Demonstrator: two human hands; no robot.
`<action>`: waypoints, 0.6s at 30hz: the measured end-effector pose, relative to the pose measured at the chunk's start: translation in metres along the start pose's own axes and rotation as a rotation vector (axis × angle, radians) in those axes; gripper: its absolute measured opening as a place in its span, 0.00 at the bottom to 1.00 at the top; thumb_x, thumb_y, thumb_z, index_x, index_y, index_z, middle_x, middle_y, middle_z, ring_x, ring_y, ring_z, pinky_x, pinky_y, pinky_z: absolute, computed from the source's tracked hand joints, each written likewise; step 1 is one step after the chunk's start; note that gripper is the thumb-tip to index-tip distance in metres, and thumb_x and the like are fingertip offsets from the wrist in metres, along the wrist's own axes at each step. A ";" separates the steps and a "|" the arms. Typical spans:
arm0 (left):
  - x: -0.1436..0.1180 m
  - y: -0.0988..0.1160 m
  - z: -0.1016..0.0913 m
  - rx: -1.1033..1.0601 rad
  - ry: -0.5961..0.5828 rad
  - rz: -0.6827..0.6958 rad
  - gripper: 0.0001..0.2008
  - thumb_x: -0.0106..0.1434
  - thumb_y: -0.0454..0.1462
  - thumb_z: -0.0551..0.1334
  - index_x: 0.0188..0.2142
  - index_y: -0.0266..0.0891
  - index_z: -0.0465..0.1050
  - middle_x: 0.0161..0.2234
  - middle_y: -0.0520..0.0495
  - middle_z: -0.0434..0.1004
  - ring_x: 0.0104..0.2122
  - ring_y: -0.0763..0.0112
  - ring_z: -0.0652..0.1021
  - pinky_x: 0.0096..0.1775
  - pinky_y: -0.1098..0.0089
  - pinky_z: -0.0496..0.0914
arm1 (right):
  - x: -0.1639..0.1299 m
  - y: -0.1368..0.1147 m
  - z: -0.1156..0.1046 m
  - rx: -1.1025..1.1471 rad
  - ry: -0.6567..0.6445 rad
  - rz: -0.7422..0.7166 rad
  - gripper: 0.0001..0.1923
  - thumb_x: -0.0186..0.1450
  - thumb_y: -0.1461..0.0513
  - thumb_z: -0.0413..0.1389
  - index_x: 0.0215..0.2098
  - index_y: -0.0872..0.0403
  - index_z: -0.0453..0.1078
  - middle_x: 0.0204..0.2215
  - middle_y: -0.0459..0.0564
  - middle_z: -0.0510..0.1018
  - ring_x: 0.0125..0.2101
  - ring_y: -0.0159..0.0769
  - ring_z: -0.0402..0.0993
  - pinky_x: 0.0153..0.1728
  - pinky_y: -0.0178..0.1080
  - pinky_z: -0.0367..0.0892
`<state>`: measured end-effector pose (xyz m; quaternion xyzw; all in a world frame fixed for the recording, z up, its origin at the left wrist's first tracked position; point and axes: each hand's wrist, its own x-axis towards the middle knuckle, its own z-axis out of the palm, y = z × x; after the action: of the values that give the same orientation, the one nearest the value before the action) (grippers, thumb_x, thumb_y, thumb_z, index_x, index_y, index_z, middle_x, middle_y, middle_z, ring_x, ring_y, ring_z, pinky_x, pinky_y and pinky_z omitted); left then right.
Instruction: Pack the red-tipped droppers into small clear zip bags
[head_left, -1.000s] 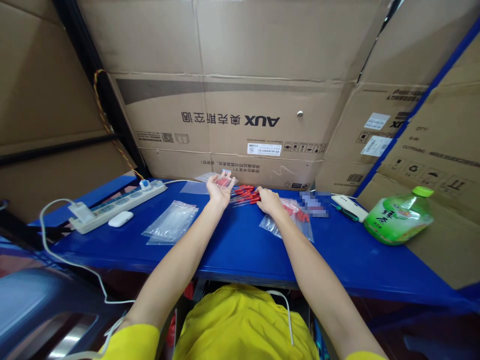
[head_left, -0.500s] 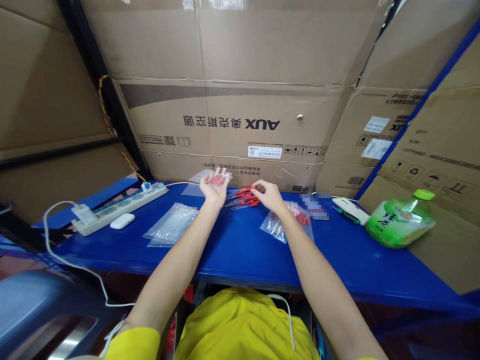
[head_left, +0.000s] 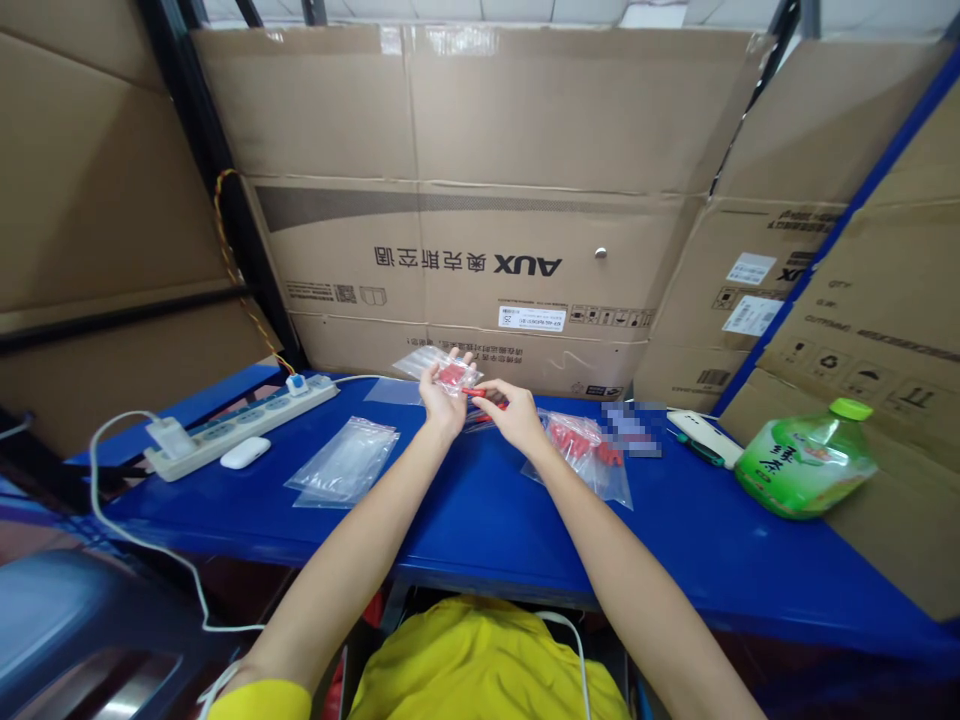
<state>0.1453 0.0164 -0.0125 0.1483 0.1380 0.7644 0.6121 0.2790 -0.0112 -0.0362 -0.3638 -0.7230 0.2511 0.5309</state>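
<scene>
My left hand (head_left: 442, 402) holds up a small clear plastic bag (head_left: 441, 368) with red pieces inside, above the blue table (head_left: 480, 510). My right hand (head_left: 512, 412) is just to its right, fingers pinched on a thin red-handled piece (head_left: 480, 393) whose tip points at the bag's mouth. Behind my hands a few more red-handled pieces (head_left: 480, 418) lie on the table, mostly hidden. A larger clear bag of red pieces (head_left: 589, 450) lies by my right wrist.
A stack of clear bags (head_left: 343, 463) lies left of my arm. A white power strip (head_left: 240, 425) and a white earbud case (head_left: 244, 452) sit at far left. A green bottle (head_left: 806, 458) lies at right. Cardboard boxes (head_left: 480, 240) wall the back.
My right hand has lifted off the pile of red pieces with one in its fingers and moved left to the small bag. My left hand raised the bag slightly.
</scene>
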 end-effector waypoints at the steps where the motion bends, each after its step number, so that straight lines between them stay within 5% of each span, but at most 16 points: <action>1: -0.003 -0.003 0.001 0.015 -0.014 -0.012 0.18 0.68 0.37 0.54 0.54 0.40 0.74 0.60 0.40 0.79 0.60 0.56 0.80 0.57 0.60 0.76 | 0.000 0.000 0.003 0.017 -0.012 -0.001 0.14 0.64 0.53 0.62 0.43 0.52 0.82 0.32 0.47 0.84 0.31 0.38 0.78 0.40 0.40 0.73; 8: -0.012 -0.015 0.000 0.102 -0.069 -0.115 0.26 0.68 0.40 0.54 0.61 0.34 0.75 0.55 0.35 0.83 0.59 0.51 0.80 0.61 0.56 0.72 | 0.000 0.001 0.009 0.104 -0.037 -0.033 0.13 0.66 0.55 0.58 0.42 0.52 0.82 0.39 0.50 0.87 0.37 0.41 0.82 0.44 0.42 0.74; 18: -0.019 -0.022 0.000 0.093 -0.100 -0.134 0.26 0.65 0.36 0.55 0.62 0.39 0.73 0.56 0.38 0.83 0.58 0.51 0.81 0.61 0.53 0.73 | -0.002 -0.004 0.009 0.023 0.110 0.066 0.12 0.62 0.51 0.63 0.30 0.51 0.73 0.25 0.44 0.80 0.26 0.36 0.74 0.33 0.37 0.69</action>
<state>0.1686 0.0027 -0.0216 0.2051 0.1525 0.7059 0.6606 0.2696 -0.0151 -0.0376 -0.3948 -0.6773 0.2563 0.5654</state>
